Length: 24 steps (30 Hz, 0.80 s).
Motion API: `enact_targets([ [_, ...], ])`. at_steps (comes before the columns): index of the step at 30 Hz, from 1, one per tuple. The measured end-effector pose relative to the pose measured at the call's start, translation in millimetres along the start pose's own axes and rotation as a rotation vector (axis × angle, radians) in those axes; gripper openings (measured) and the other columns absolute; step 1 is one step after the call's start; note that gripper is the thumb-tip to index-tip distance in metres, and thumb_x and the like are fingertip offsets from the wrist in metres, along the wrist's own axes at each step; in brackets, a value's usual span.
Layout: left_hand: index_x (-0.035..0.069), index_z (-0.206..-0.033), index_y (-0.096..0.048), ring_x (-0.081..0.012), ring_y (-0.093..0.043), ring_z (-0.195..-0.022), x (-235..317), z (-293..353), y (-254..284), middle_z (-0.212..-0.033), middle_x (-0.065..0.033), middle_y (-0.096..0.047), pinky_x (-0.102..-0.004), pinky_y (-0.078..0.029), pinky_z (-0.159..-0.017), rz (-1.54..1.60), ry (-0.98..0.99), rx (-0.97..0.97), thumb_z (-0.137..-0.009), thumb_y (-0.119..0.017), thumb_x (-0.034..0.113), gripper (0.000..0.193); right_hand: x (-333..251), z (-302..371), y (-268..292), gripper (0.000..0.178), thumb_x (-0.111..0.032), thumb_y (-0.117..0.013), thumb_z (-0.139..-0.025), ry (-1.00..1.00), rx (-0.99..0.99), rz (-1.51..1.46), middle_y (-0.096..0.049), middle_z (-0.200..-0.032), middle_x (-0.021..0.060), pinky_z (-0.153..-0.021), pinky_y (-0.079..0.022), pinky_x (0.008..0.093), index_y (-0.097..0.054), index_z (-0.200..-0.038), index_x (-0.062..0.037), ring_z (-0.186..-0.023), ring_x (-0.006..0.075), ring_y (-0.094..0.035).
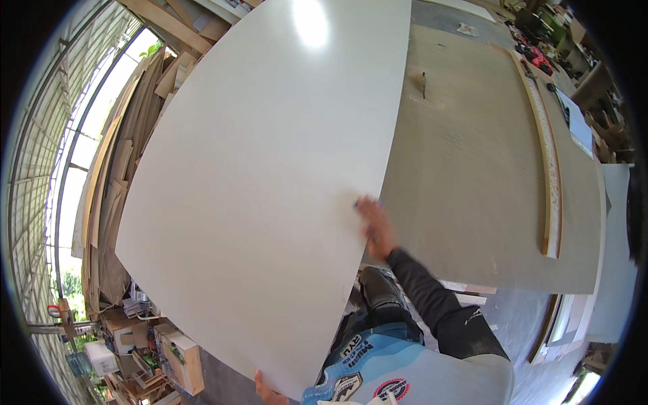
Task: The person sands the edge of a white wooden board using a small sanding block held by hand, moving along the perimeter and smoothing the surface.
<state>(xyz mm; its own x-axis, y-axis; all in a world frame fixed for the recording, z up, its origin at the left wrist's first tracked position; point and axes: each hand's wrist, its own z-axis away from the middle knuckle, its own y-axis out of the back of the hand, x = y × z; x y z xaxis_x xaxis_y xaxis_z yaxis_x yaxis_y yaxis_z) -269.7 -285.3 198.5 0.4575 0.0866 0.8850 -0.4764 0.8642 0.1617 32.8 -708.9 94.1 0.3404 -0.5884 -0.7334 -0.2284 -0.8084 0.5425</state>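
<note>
A large white board fills the middle of the view, tilted and reaching from the top down to my body. My right hand grips its right edge about halfway along, in a dark sleeve, with something small and blue at the fingertips. My left hand holds the board's near bottom corner, only the fingers showing at the lower edge. The board's right edge lies over the grey saw table.
The round saw blade sticks up from the table. A long wooden fence strip runs along the table's right side. Stacked boards and panels lean at the left by the windows. Boxes and clutter sit low left.
</note>
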Motion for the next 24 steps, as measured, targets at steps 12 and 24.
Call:
enact_targets([
  [12, 0.005, -0.130, -0.049, -0.0260, -0.055, -0.117, 110, 34, -29, -0.126, -0.0114, -0.056, -0.0418, -0.045, -0.098, 0.236, 0.379, 0.359, -0.092, -0.049, 0.042, 0.053, 56, -95, 30, 0.059, -0.007, -0.045, -0.095, -0.109, 0.233, -0.240, -0.018, -0.159, 0.0163, -0.118, -0.002, 0.0526, -0.025, -0.150, -0.0010, -0.148, 0.0334, -0.006],
  [24, 0.005, -0.131, -0.049, -0.0271, -0.055, -0.116, 127, 37, -41, -0.126, -0.0115, -0.057, -0.0424, -0.044, -0.098, 0.196, 0.419, 0.273, -0.092, -0.049, 0.041, 0.053, 93, -139, 63, 0.054, -0.014, -0.043, -0.099, -0.204, 0.344, -0.362, -0.017, -0.159, 0.0147, -0.119, -0.001, 0.0495, -0.029, -0.150, -0.0028, -0.149, 0.0324, -0.005],
])
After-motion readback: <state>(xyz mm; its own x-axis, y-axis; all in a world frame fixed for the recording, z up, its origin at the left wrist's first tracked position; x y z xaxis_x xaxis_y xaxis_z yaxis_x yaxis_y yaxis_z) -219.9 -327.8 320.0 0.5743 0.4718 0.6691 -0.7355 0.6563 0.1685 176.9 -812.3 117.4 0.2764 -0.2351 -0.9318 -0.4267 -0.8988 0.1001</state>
